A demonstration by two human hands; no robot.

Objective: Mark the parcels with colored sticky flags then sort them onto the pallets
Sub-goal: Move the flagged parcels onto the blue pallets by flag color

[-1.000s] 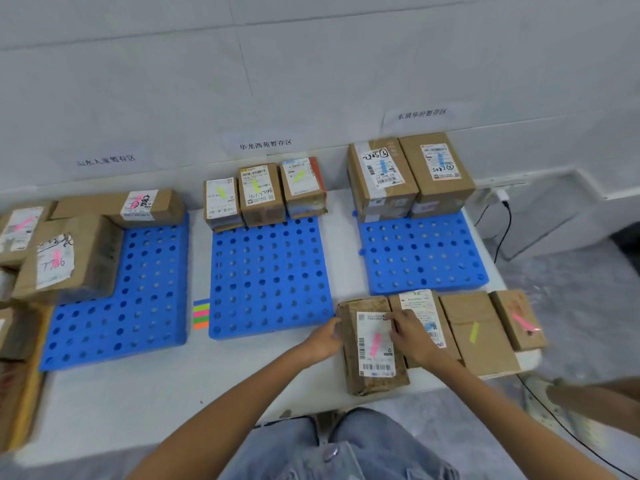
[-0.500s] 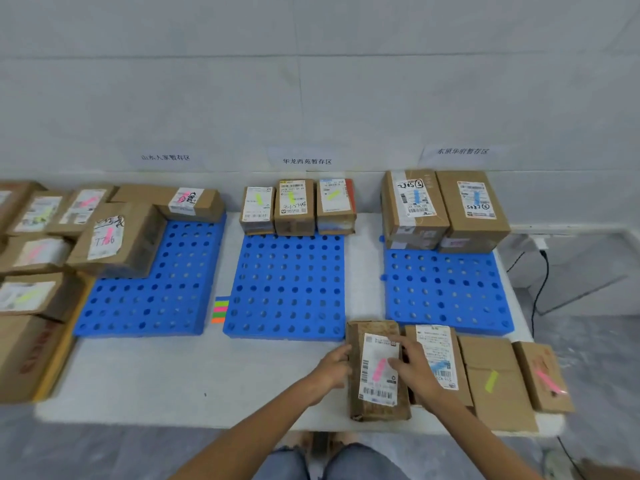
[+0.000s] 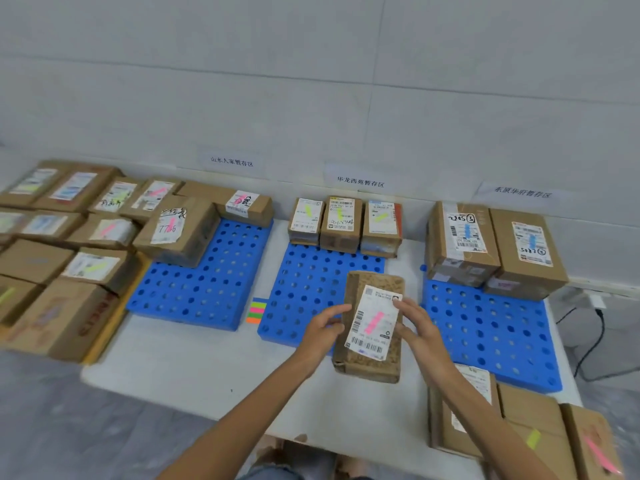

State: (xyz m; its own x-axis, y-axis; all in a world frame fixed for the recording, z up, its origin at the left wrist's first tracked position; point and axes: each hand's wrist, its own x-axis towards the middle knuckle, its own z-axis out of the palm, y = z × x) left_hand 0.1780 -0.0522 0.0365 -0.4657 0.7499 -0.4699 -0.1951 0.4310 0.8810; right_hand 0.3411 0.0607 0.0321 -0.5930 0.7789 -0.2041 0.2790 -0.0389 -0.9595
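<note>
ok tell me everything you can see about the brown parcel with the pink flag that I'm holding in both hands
The brown cardboard parcel with the pink flag is a flat, oblong box with scuffed, speckled faces and a dented near corner. A white shipping label with barcodes covers most of its top, and a pink sticky flag runs diagonally across that label. It is held lengthwise over the near right part of the middle blue perforated pallet; whether it rests on anything is unclear. The left hand grips its left edge, the right hand its right edge.

Both hands grip a pink-flagged parcel [image 3: 372, 327].
</note>
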